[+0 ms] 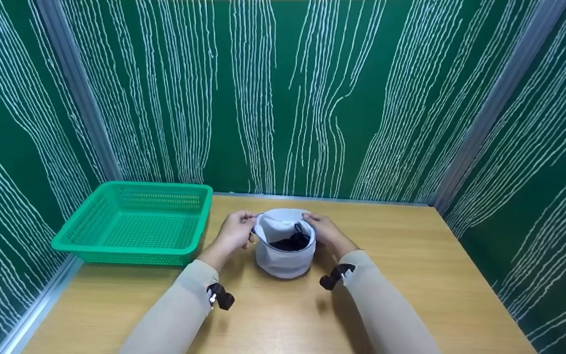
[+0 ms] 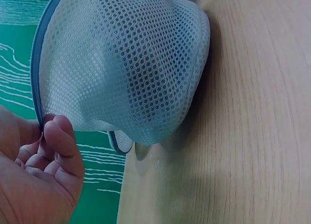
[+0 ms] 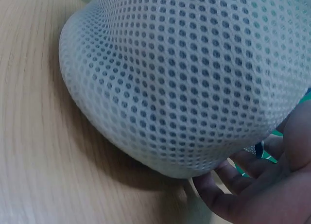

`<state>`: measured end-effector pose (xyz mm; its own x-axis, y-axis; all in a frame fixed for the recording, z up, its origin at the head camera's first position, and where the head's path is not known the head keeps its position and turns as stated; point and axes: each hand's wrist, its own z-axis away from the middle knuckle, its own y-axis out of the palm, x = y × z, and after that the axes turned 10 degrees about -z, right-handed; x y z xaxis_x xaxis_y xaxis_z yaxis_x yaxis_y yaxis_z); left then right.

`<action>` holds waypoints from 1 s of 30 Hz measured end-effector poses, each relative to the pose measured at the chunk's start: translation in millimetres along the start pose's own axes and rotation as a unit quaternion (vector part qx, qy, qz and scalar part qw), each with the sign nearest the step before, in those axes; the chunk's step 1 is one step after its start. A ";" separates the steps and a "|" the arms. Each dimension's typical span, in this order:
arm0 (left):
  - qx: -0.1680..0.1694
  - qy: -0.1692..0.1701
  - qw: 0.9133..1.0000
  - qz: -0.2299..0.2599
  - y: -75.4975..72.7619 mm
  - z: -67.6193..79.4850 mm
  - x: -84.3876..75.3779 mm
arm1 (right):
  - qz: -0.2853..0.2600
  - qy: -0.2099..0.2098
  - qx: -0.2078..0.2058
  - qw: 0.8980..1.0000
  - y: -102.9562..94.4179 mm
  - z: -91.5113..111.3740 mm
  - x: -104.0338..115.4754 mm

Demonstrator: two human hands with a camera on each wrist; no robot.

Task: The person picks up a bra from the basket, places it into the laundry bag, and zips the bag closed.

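A white mesh laundry bag stands upright on the table, its round top unzipped and facing up. Inside lies a dark, bunched item with a thin loop; its kind is hidden by its folds. My left hand pinches the zippered rim on the left between thumb and fingertips, as the left wrist view shows beside the mesh side. On the far right of the rim, my right hand grips the edge, thumb at the top and fingers along the outside. Its fingers curl beside the mesh in the right wrist view.
A green plastic basket with slotted walls sits to the left, close to my left forearm. Green panels with white wavy lines rise behind and on both sides of the wooden table.
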<state>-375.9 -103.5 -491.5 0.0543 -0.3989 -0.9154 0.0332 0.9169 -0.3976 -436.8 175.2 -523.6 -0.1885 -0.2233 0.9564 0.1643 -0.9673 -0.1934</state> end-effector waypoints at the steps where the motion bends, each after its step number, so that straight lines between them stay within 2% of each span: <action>1: 0.000 0.001 1.000 -0.001 -0.1 -0.1 0.3 | -0.004 -0.002 -0.001 1.000 -0.3 -0.2 0.0; 10: 0.000 0.011 1.000 0.013 0.4 -0.9 2.1 | -0.040 -0.022 -0.018 0.999 -7.2 4.2 6.1; 19: -0.004 0.005 1.000 0.008 1.6 1.7 1.8 | -0.130 -0.055 -0.049 0.989 -9.2 2.9 12.7; 25: -0.002 -0.004 1.000 0.009 2.1 1.8 3.2 | -0.145 -0.100 -0.083 0.981 -10.0 4.7 19.6; 30: -0.003 -0.007 1.000 0.009 3.0 2.7 3.3 | -0.167 -0.151 -0.105 0.969 -12.9 7.1 24.3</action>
<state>-372.9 -102.1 -495.6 0.0690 -0.3824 -0.9214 0.0253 0.9240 -0.3816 -436.7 183.2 -496.3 0.1005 0.1207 0.9876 -0.0631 -0.9898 0.1274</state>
